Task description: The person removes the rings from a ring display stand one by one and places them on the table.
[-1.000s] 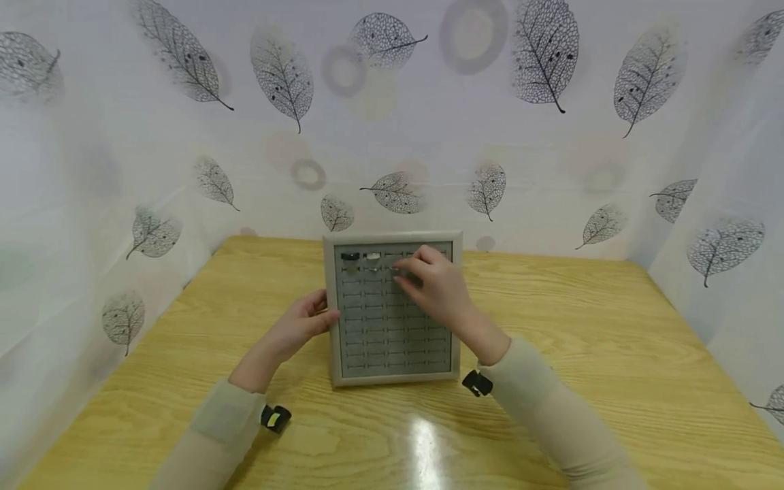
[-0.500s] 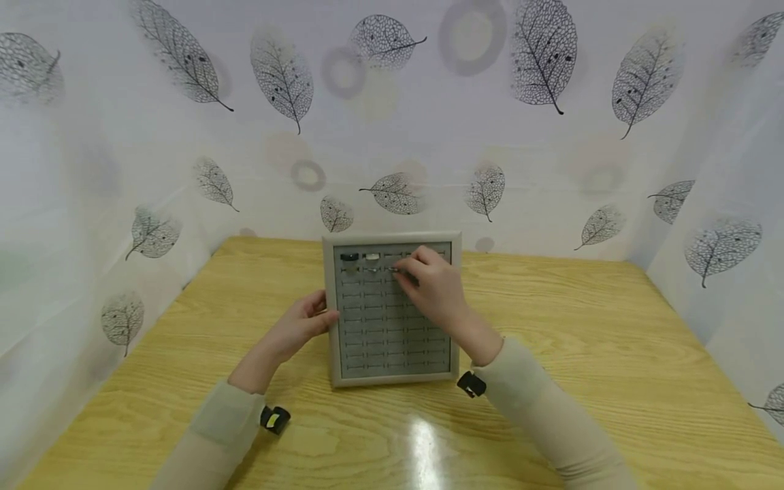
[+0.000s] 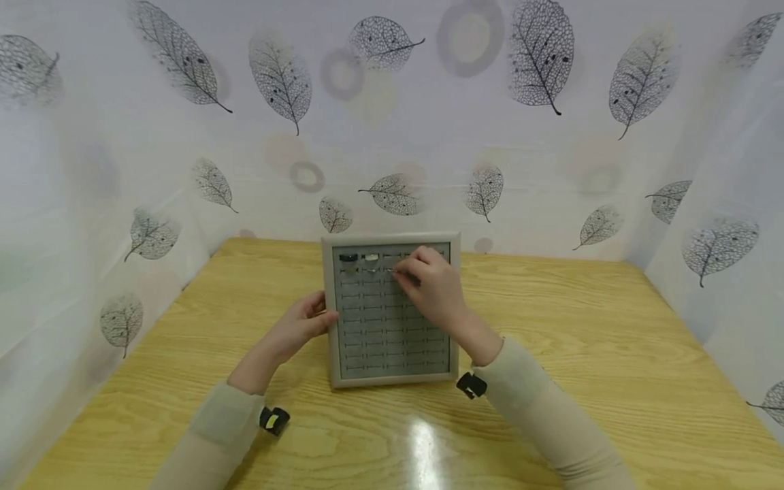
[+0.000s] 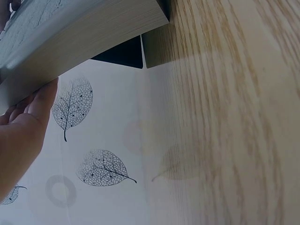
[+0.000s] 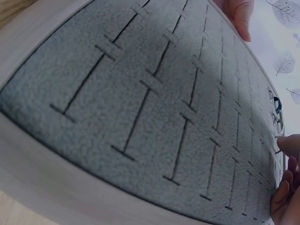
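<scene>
A grey ring tray (image 3: 331, 340) with rows of felt slots (image 5: 154, 93) lies on the wooden table (image 3: 551, 320). A dark ring (image 3: 348, 258) and a silver ring (image 3: 371, 257) sit in its top-left slots. My right hand (image 3: 404, 273) hovers over the second row near the top and pinches a small silver ring (image 3: 392, 271) between thumb and fingertips (image 5: 286, 187). My left hand (image 3: 323, 316) rests with straight fingers (image 4: 33, 117) against the tray's left side (image 4: 84, 33).
Leaf-patterned curtain walls (image 3: 551, 136) close the table in at the back and on both sides. The tray stands near the table's far edge. Bare wood (image 4: 234, 117) stretches to the left, right and front of the tray.
My right hand has crept slightly left over the upper rows, still pinching the ring. The left hand and the tray have not moved.
</scene>
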`<action>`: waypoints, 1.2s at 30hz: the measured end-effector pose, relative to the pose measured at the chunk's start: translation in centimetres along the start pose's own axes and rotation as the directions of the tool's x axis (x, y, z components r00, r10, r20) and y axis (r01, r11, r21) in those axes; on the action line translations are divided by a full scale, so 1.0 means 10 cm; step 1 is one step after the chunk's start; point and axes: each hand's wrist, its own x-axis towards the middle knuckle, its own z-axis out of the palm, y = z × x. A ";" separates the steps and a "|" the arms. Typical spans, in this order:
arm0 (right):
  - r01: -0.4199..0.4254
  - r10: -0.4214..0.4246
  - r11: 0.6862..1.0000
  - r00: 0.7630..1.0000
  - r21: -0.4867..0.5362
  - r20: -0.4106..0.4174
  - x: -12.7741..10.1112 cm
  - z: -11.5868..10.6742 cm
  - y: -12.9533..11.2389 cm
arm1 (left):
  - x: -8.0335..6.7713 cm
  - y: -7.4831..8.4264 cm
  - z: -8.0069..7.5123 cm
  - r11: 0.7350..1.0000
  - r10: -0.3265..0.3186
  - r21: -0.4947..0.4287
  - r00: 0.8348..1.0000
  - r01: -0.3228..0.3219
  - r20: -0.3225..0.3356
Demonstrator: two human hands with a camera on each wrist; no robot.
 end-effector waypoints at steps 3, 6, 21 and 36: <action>-0.015 0.015 0.998 1.000 0.054 0.005 0.00 -0.01 0.01 | 0.00 -0.01 -0.01 1.000 0.000 -0.001 1.000 0.000 0.001; -0.016 0.015 0.995 1.000 0.095 0.007 0.00 -0.02 0.02 | 0.00 -0.01 -0.01 1.000 -0.003 -0.001 1.000 0.003 -0.002; 0.031 -0.024 0.973 0.999 0.231 -0.034 -0.05 -0.14 0.10 | 0.01 -0.02 -0.01 1.000 -0.011 0.002 1.000 0.011 0.005; 0.028 -0.029 0.985 1.000 0.171 0.003 -0.27 -0.51 0.24 | 0.01 -0.03 -0.03 1.000 0.003 -0.006 1.000 -0.003 0.013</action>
